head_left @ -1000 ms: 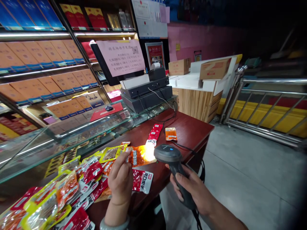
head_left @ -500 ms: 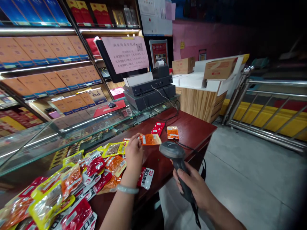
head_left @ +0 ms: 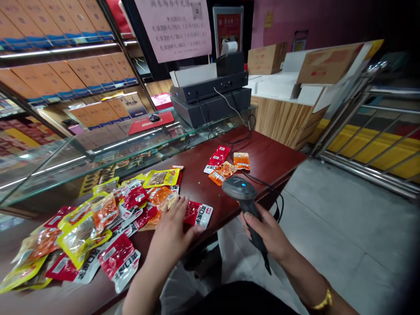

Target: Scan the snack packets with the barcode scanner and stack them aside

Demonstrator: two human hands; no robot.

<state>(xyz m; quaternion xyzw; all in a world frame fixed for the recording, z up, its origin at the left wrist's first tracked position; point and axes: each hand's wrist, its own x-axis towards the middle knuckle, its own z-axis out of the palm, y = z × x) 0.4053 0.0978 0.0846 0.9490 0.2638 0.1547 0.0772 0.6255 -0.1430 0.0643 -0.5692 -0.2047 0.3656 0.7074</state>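
Observation:
My right hand (head_left: 265, 229) is wrapped round the handle of a dark barcode scanner (head_left: 241, 190), whose head shows a small blue light. At the near edge of the table, my left hand (head_left: 173, 227) lies with its fingers stretched out, over the right side of a heap of snack packets (head_left: 78, 236). Its thumb and fingers are beside a red and white snack packet (head_left: 201, 214); whether they touch it I cannot tell. Beyond the scanner lie an orange snack packet (head_left: 221, 173), another orange packet (head_left: 242, 161) and red packets (head_left: 219, 156).
The packets lie on a dark red wooden table (head_left: 262, 148). Behind it runs a glass display counter (head_left: 138, 146) bearing a black cash drawer (head_left: 213, 105) and a red mat (head_left: 144, 124). The scanner's cable trails over the table's right part. A metal railing (head_left: 370, 162) stands at right.
My left hand has let go of an orange packet, which now lies by the red packets, and has come back towards the heap. The scanner's blue light has come on. The view has tilted down.

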